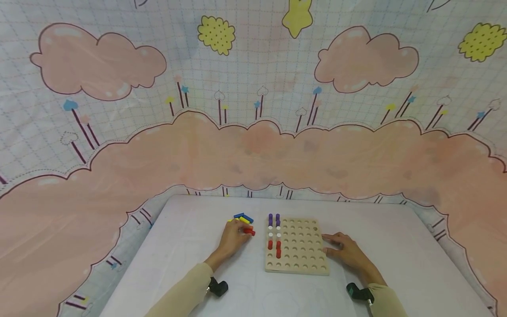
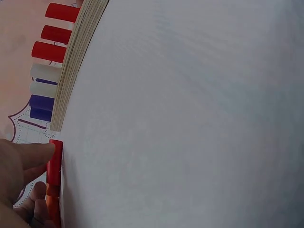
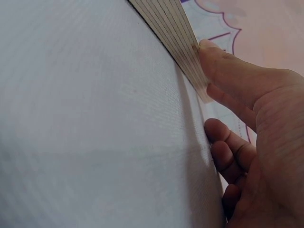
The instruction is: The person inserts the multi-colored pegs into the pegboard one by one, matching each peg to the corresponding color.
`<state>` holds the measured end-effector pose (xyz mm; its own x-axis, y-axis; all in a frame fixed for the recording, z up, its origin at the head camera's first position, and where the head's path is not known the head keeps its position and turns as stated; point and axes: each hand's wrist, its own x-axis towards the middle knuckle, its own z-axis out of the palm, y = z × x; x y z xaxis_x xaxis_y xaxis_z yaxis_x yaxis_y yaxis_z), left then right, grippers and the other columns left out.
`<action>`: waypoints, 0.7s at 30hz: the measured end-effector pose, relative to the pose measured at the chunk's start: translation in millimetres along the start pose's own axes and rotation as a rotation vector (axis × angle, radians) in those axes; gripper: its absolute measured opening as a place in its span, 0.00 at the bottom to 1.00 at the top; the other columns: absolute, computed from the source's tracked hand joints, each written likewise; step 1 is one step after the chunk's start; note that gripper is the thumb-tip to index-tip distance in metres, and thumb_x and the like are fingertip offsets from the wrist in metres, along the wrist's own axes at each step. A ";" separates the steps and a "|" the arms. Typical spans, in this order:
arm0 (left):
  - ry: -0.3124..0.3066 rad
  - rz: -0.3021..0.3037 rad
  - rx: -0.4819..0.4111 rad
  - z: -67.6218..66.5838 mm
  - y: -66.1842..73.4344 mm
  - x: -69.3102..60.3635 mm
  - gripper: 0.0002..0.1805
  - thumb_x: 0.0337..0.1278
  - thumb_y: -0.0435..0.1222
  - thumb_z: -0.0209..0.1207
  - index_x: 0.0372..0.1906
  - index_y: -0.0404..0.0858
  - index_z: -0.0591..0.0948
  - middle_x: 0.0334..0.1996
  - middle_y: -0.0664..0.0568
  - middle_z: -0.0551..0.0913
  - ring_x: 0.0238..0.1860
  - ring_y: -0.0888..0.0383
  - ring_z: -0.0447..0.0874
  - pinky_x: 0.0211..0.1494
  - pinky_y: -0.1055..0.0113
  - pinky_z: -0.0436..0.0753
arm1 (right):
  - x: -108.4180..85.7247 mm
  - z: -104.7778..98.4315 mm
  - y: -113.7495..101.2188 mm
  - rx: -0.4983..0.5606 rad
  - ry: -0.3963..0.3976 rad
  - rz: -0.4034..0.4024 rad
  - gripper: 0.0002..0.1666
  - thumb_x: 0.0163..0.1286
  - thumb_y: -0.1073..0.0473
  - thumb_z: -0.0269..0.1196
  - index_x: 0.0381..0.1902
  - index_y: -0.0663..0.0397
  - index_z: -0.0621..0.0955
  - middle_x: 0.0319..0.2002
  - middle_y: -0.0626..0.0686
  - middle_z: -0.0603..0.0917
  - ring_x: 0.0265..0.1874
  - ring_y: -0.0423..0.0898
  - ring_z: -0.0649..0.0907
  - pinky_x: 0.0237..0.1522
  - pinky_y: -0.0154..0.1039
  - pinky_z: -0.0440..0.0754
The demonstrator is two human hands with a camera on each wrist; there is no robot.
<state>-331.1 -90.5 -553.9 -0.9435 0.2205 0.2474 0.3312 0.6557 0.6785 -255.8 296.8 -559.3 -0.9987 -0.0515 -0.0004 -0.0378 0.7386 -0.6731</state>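
A wooden pegboard (image 1: 297, 270) with rows of round holes lies on the white table. Upright in its left columns stand purple pegs (image 1: 271, 219), white pegs (image 1: 270, 235) and red pegs (image 1: 278, 253). Left of the board, my left hand (image 1: 231, 241) pinches a red peg (image 2: 56, 166) lying on its side at table level. An orange peg (image 2: 53, 213) lies in line behind it, close to the other fingers. My right hand (image 1: 348, 253) touches the board's right edge with thumb and forefinger; its remaining fingers curl loosely near the cloth in the right wrist view.
Beyond my left hand lie loose blue pegs (image 1: 247, 218) and yellow pegs (image 1: 244, 220). A patterned cloth backdrop (image 1: 253, 154) rises behind the table (image 1: 198, 207). Each wrist carries a small dark camera (image 1: 218, 287).
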 end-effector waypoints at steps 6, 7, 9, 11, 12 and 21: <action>0.003 -0.024 0.043 3.1 0.1 0.2 0.09 0.50 0.33 0.71 0.38 0.40 0.87 0.41 0.50 0.82 0.47 0.53 0.74 0.53 0.56 0.76 | 0.3 0.5 1.3 0.007 -0.002 0.010 0.30 0.60 0.42 0.69 0.59 0.43 0.81 0.50 0.50 0.81 0.58 0.54 0.75 0.64 0.66 0.61; 0.002 -0.028 0.049 3.2 0.0 0.2 0.08 0.50 0.33 0.71 0.38 0.40 0.87 0.41 0.50 0.82 0.48 0.52 0.74 0.54 0.55 0.76 | 0.4 0.6 1.3 0.005 -0.002 0.011 0.30 0.60 0.42 0.69 0.59 0.42 0.81 0.50 0.50 0.81 0.57 0.54 0.75 0.64 0.66 0.62; 0.000 -0.033 0.054 3.1 -0.3 -0.5 0.07 0.50 0.33 0.71 0.36 0.40 0.87 0.42 0.49 0.82 0.49 0.51 0.74 0.55 0.53 0.77 | 0.6 0.5 1.3 -0.001 -0.001 0.011 0.30 0.60 0.42 0.69 0.59 0.42 0.81 0.50 0.49 0.80 0.56 0.53 0.75 0.63 0.64 0.63; 0.004 -0.028 0.060 2.9 -0.5 -1.4 0.06 0.49 0.34 0.71 0.34 0.41 0.86 0.43 0.49 0.82 0.50 0.49 0.75 0.57 0.51 0.76 | 0.7 0.1 1.2 -0.009 -0.001 0.007 0.30 0.60 0.42 0.69 0.59 0.42 0.81 0.50 0.49 0.80 0.56 0.52 0.75 0.63 0.64 0.64; 0.007 -0.019 0.065 2.6 -0.8 -1.8 0.06 0.49 0.34 0.71 0.34 0.41 0.86 0.43 0.49 0.83 0.51 0.49 0.75 0.58 0.50 0.76 | 0.8 0.0 1.1 -0.010 -0.002 0.005 0.30 0.60 0.42 0.69 0.59 0.42 0.81 0.50 0.49 0.80 0.55 0.52 0.75 0.62 0.63 0.64; 0.015 0.034 -0.001 -6.0 -0.8 -5.5 0.07 0.49 0.33 0.71 0.35 0.41 0.85 0.35 0.53 0.86 0.36 0.58 0.74 0.40 0.66 0.75 | -0.2 -0.7 0.0 -0.020 -0.006 0.002 0.30 0.60 0.42 0.69 0.60 0.43 0.81 0.50 0.49 0.81 0.54 0.51 0.75 0.61 0.62 0.66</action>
<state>-326.1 -96.6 -551.6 -0.9316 0.2319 0.2801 0.3627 0.6476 0.6702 -255.6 297.3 -558.9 -0.9985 -0.0536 -0.0064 -0.0361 0.7519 -0.6583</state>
